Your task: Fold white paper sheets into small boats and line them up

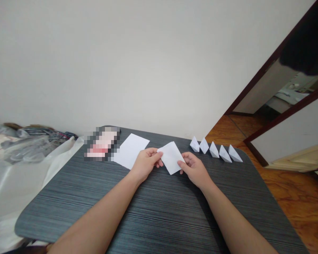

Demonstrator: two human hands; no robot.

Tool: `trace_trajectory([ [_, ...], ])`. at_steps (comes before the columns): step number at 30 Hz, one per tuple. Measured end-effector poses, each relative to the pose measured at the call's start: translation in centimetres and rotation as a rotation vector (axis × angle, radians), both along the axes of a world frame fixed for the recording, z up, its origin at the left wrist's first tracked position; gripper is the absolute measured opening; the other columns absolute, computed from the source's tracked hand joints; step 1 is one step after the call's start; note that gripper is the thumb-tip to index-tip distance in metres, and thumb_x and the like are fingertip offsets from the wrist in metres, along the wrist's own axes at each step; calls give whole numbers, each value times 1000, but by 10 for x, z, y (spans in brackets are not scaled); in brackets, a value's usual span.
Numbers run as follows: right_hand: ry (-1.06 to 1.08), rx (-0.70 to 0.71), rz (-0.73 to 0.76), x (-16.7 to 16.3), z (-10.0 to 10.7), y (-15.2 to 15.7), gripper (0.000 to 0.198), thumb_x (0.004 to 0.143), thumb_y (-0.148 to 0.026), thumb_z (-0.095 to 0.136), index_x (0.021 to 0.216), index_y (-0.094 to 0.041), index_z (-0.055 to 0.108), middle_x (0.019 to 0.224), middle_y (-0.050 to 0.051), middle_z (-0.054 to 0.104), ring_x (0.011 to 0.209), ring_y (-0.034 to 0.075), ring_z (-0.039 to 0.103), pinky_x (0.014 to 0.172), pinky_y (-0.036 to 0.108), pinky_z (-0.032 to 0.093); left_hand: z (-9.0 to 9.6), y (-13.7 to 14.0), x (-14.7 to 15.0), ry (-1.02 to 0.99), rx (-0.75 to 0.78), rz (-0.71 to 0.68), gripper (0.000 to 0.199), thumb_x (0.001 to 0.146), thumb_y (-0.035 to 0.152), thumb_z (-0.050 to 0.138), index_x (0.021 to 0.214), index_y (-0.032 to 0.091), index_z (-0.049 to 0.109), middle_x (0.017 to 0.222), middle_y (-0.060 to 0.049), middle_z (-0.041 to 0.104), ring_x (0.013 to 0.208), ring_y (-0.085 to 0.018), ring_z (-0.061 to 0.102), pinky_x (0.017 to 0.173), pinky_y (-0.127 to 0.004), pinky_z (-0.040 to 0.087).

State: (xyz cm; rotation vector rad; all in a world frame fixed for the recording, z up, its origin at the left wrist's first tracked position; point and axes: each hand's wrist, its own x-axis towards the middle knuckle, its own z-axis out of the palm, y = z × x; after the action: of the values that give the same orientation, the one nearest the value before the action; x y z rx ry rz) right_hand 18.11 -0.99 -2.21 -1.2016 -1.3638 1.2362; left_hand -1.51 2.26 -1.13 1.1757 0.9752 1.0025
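A small white square of paper [171, 157] is held between my two hands above the dark table [153, 215], turned so that a corner points toward me. My left hand [147, 161] pinches its left corner with thumb and fingers. At the right corner my right hand [193, 167] grips it, thumb on top and fingers behind. Larger white sheets of paper [134, 148] lie flat just beyond my left hand. Several folded white paper boats [214, 150] stand in a row to the right of my right hand.
A blurred-out pinkish item [102, 143] lies at the table's far left. Clear plastic bags and cloth [37, 141] are heaped beyond the left edge. A pale wall [137, 70] rises behind the table. To the right are a wooden floor [299, 190] and a doorway.
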Motion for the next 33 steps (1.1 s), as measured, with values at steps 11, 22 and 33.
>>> trace_trajectory([
  [11,-135,68,-10,-1,3,-2,25,83,-36,54,98,-19,64,91,6,69,78,22,64,67,31,48,3,-6,0,76,58,-135,18,79,28,56,87,13,61,57,0,58,50,-9,49,50,-21,38],
  [22,-174,57,-11,1,2,-2,21,84,-36,53,92,-19,63,83,5,69,73,21,63,64,30,48,8,-6,-1,94,65,-129,22,81,34,54,76,14,59,56,0,58,49,-10,50,50,-22,38],
  [33,-173,96,-49,0,7,-3,23,84,-37,51,92,-19,63,84,3,67,76,20,60,66,29,46,8,-10,-1,155,107,-207,16,81,30,53,81,15,59,56,1,57,50,-10,51,51,-21,39],
])
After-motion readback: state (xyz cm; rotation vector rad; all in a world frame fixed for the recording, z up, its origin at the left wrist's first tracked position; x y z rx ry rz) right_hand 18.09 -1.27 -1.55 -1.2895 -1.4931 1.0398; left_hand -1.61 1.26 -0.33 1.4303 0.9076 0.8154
